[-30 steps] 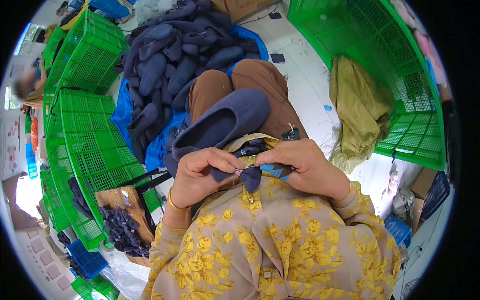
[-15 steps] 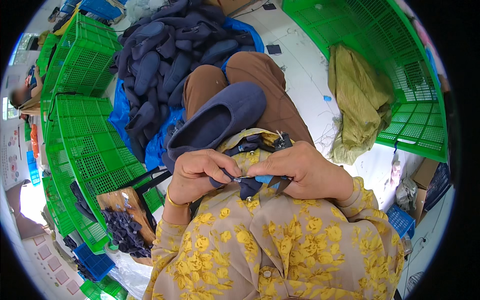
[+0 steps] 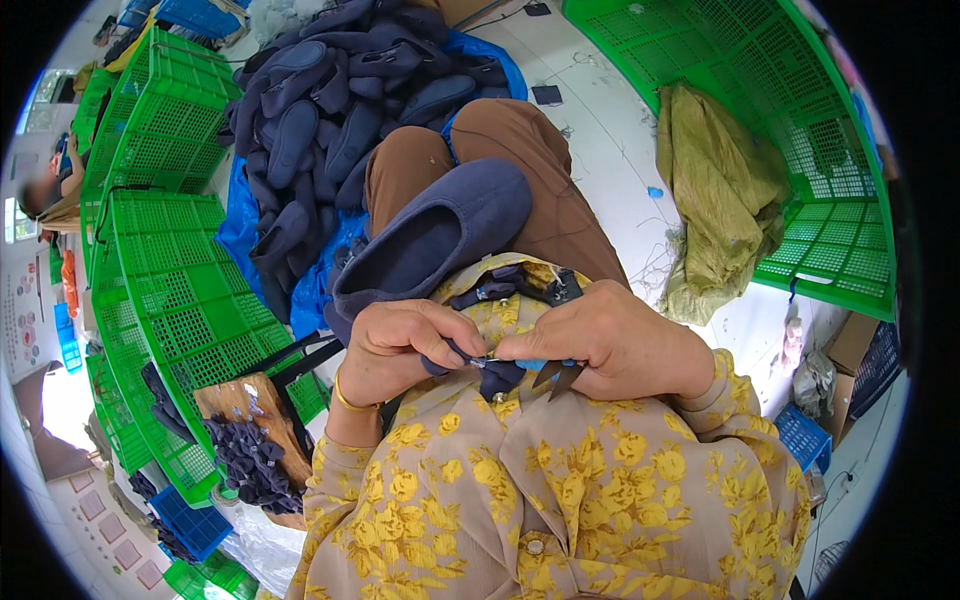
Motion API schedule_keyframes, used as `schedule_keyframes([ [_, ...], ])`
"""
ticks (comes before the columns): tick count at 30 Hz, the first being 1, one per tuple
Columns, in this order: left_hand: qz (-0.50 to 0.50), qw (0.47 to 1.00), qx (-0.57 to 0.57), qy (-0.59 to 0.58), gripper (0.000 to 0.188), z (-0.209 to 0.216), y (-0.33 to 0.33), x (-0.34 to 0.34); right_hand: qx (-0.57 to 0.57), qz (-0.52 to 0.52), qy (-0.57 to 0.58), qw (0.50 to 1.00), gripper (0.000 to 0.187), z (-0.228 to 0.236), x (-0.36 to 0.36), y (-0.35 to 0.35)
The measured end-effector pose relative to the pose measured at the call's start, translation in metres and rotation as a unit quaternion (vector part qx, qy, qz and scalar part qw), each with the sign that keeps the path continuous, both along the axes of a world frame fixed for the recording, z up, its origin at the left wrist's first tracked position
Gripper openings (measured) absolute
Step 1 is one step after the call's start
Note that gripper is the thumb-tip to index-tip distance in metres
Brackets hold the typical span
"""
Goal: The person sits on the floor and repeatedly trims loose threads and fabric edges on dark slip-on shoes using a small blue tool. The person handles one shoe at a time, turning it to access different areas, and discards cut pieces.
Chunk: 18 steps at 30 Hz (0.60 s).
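Note:
In front of my chest, my left hand (image 3: 405, 348) is closed in a pinch on a small navy fabric bow (image 3: 500, 378), partly hidden by the fingers. Close beside it, my right hand (image 3: 610, 345) pinches a thin shiny needle (image 3: 490, 358) against the bow's edge. Tucked under the right fingers are thread snips (image 3: 562, 378) with dark pointed blades and a bit of blue; most of them is covered. On my lap lies a navy slip-on shoe (image 3: 490, 205), its opening facing up. More small navy pieces (image 3: 500, 285) rest in a fold of my patterned shirt.
Beyond my knees, a heap of navy shoes (image 3: 330, 120) sits on blue sheeting (image 3: 240, 215). Green crates (image 3: 190, 290) stand at my left, with another green crate (image 3: 840, 150) and an olive sack (image 3: 715, 190) at right. A wooden board (image 3: 270, 410) carries several navy bows (image 3: 250, 460).
My right hand has shifted slightly right, and the blue part under its fingers shows less. The left hand keeps its pinch on the bow. The shoe stays on my lap.

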<state>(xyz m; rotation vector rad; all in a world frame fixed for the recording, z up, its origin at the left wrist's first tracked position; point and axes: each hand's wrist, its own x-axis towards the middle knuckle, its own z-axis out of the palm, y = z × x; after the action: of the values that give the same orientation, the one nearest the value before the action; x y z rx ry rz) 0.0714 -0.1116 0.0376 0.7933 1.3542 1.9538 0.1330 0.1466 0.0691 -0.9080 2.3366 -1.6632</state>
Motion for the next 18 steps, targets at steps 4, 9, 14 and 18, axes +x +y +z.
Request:
schedule_keyframes([
  [4,-0.005,1.000,0.002,-0.008,0.019,-0.001,0.002,0.002,0.033,0.023,-0.042,0.998,0.048,0.009,-0.003,0.002],
  [9,0.005,0.999,-0.014,-0.048,0.010,-0.005,0.005,0.009,0.016,0.034,-0.066,0.997,0.045,0.001,-0.004,0.003],
  [14,0.008,0.995,-0.070,-0.077,0.012,0.000,0.008,0.015,0.011,0.017,-0.051,0.998,0.053,-0.006,0.002,0.000],
  [18,0.020,0.990,-0.100,-0.097,0.014,0.002,0.008,0.019,0.041,0.006,-0.065,0.997,0.041,0.001,0.008,-0.004],
])
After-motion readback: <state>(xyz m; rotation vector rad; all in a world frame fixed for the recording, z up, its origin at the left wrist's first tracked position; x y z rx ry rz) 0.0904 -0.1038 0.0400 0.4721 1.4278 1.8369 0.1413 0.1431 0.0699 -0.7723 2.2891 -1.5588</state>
